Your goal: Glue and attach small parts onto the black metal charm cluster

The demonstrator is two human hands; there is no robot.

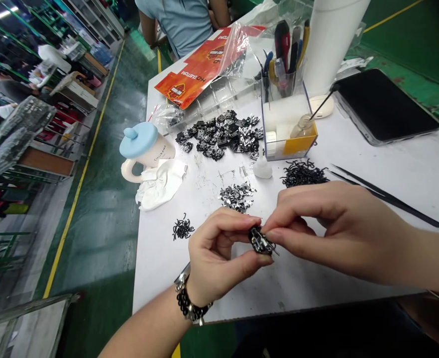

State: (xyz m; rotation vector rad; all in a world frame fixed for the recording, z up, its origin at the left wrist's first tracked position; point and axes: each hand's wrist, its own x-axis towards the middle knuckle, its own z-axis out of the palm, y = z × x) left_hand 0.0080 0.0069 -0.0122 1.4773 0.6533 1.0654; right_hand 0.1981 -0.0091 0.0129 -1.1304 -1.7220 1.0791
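Note:
Between the thumb and fingertips of my left hand [219, 256] is a small black and silver part [260, 242], held just above the table. My right hand [339, 223] has its thumb and forefinger pinched together against the part's right side. Whatever lies between those fingertips is hidden. A thin pin-like end sticks out at the part's lower right. Just beyond my hands lies a pile of small silver and black pieces [237, 195]. Black curved pieces form a small heap [182, 228] on the left and a larger heap [304, 174] behind my right hand.
Larger black and silver parts [219, 134] are piled farther back. A lidded mug [156, 144] and crumpled tissue [162, 184] stand left. A tool holder [290, 119], white dropper bottle [263, 168], tweezers [387, 196] and dark tablet [387, 107] occupy the right. A person [184, 25] sits beyond.

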